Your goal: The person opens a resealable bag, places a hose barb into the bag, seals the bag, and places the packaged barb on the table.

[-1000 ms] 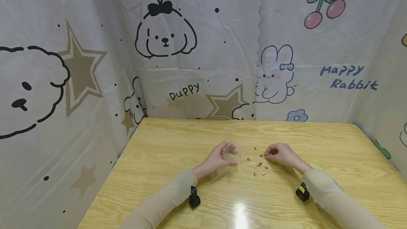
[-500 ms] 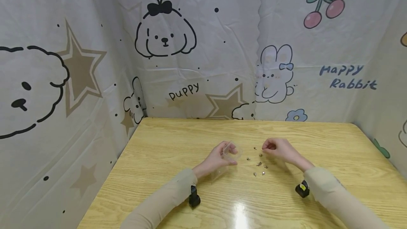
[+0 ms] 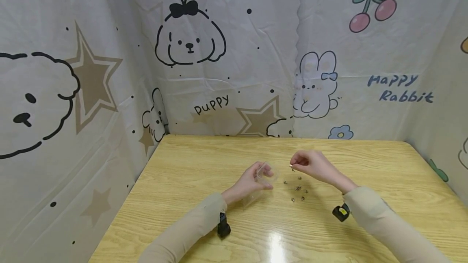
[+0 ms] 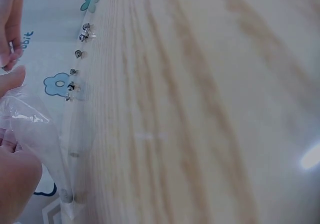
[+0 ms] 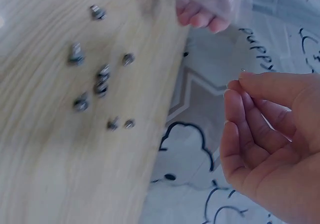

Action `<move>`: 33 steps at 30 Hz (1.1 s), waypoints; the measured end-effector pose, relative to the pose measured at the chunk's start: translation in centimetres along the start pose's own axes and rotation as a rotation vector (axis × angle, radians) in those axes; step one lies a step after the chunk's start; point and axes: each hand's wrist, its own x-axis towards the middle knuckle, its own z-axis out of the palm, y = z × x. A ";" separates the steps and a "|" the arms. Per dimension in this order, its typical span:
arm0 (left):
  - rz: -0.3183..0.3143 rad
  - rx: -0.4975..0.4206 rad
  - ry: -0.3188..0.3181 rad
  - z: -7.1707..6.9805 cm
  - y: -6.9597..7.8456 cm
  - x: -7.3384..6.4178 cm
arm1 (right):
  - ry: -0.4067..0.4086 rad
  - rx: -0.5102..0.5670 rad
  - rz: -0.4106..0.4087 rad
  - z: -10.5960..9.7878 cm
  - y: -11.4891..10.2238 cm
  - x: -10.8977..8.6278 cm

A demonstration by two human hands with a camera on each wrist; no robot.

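Screw pinched by the fingers of the right hand, right of the clear bag, could slip to the bench from so slight a hold, while the left hand's fingers, gripping the bag, might slacken and let it sag

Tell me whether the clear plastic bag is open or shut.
Open: in the head view, the left hand holds the clear plastic bag with its rim spread into a visible loop.

I read black "puppy" lettering and blue "Happy Rabbit" lettering on the cloth hanging behind my worktop.
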 end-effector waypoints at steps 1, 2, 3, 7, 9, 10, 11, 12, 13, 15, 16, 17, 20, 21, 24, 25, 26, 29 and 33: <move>0.002 0.002 0.001 0.0 0.0 0.0 | 0.000 0.003 -0.009 0.0 -0.3 0.1; -0.001 0.007 0.001 0.0 0.0 0.0 | 0.001 0.008 -0.017 0.1 -0.6 0.3; 0.001 0.012 0.003 0.0 0.0 0.0 | 0.002 0.011 -0.020 0.1 -1.0 0.4; 0.006 0.010 -0.004 0.0 0.0 -0.1 | 0.001 0.024 -0.044 0.5 -2.3 0.8; 0.008 -0.003 -0.013 0.0 0.0 -0.1 | -0.003 0.029 -0.063 0.7 -3.0 1.0; 0.009 -0.013 -0.019 0.0 0.0 -0.1 | -0.004 0.031 -0.075 0.8 -3.3 1.1; 0.011 -0.025 -0.025 0.0 0.0 -0.2 | -0.007 0.033 -0.087 0.9 -3.6 1.2; 0.009 -0.032 -0.031 0.0 0.0 -0.2 | -0.011 0.033 -0.098 1.0 -3.8 1.3; 0.009 -0.034 -0.032 0.1 0.0 -0.2 | -0.017 0.034 -0.108 1.2 -4.1 1.5; 0.005 -0.038 -0.037 0.1 0.0 -0.2 | -0.030 0.036 -0.125 1.4 -4.4 1.7; 0.003 -0.034 -0.036 0.1 0.0 -0.2 | -0.036 0.036 -0.135 1.5 -4.6 1.8; 0.002 -0.030 -0.034 0.1 0.1 -0.2 | -0.043 0.036 -0.144 1.7 -4.7 1.9; 0.000 -0.019 -0.024 0.1 0.1 -0.3 | -0.054 0.040 -0.169 2.0 -4.9 2.1; 0.001 -0.013 -0.020 0.1 0.0 -0.3 | -0.055 0.041 -0.175 2.0 -5.0 2.2; 0.001 -0.013 -0.016 0.1 0.0 -0.2 | -0.049 0.040 -0.176 2.0 -4.8 2.2; 0.004 -0.012 -0.016 0.1 0.0 -0.2 | -0.045 0.038 -0.172 2.0 -4.7 2.2; 0.003 -0.010 -0.016 0.1 0.0 -0.2 | -0.042 0.040 -0.162 1.9 -4.5 2.1; 0.003 -0.011 -0.016 0.1 0.0 -0.2 | -0.024 0.038 -0.130 1.5 -3.8 1.9; -0.002 0.008 0.003 0.1 0.0 -0.1 | -0.003 0.035 -0.082 1.1 -2.2 1.7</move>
